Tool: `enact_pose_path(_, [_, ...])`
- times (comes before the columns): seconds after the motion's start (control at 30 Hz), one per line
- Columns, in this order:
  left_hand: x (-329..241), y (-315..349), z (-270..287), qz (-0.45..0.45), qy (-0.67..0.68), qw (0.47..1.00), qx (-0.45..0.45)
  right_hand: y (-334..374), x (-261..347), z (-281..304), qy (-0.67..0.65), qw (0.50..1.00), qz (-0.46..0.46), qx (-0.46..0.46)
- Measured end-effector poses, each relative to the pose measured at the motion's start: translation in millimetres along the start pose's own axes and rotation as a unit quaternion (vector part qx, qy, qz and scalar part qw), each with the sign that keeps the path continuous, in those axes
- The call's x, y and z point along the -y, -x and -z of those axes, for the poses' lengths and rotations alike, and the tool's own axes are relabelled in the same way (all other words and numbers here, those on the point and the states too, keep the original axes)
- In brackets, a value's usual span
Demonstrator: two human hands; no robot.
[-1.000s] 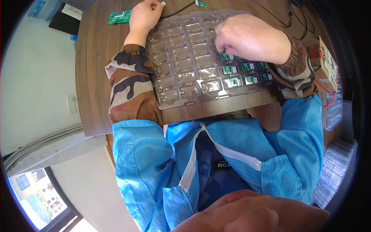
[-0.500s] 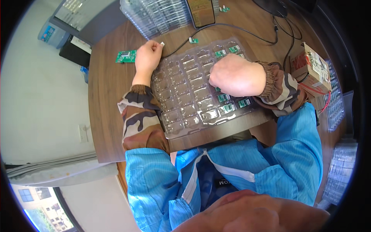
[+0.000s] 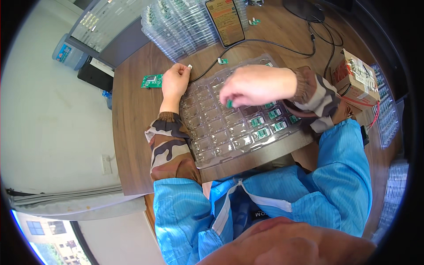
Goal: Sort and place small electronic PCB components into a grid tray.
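Note:
My right hand (image 3: pixel 260 85) is closed in a pinch on a small green circuit board (image 3: pixel 229 104), held over the middle of the clear plastic tray (image 3: pixel 219 160). Several similar boards sit in the tray's right-hand pockets, among them one board (image 3: pixel 263 132) near its front edge. By the tray's far left corner my left hand (image 3: pixel 175 84) pinches a small white connector (image 3: pixel 190 67); how it is wired is hidden by the fingers. Right beside that hand lies a larger green board with a small display (image 3: pixel 151 81), partly covered by it.
A tall stack of clear trays (image 3: pixel 172 33) stands at the back, with a phone (image 3: pixel 225 22) leaning on it. A loose small board (image 3: pixel 222 61) lies beyond the tray, near a black cable (image 3: pixel 274 42). A cardboard box (image 3: pixel 355 77) is at the right.
My right hand has lifted off the tray's right pockets and moved left, now showing a small board in its fingers. My left hand keeps its pinch. The whole view has shifted slightly.

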State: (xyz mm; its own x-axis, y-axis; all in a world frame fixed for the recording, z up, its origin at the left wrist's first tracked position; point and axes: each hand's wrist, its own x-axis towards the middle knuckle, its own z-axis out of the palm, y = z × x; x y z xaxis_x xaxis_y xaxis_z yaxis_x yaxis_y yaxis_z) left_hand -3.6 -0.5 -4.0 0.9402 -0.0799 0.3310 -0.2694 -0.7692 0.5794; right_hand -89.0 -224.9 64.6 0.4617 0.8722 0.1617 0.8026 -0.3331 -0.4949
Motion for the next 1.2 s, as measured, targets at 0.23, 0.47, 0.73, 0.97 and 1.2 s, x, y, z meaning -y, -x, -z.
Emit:
enact_pose_path(0.23, [3.7,-3.1,-2.7,-0.012,0.02,1.0,-0.019,-25.8,-52.5,-5.8,-0.008,0.982,-0.059,-0.18])
enact_pose_path(0.47, [8.2,-4.0,-0.9,0.028,0.087,0.994,-0.055,-75.6,-60.8,1.6,-0.387,0.872,-0.274,-0.124])
enact_pose_path(0.73, [8.2,-7.2,-14.0,0.003,0.145,0.986,-0.08,-104.6,-110.3,-16.7,-0.195,0.928,-0.233,-0.215])
enact_pose_path(0.97, [3.5,-7.5,-13.2,0.007,0.141,0.987,-0.079,-110.7,-112.2,-16.5,-0.172,0.927,-0.234,-0.236])
enact_pose_path(1.2, [0.8,-6.7,-12.7,0.018,0.129,0.988,-0.08,-108.4,-108.4,-9.8,-0.149,0.929,-0.245,-0.234])
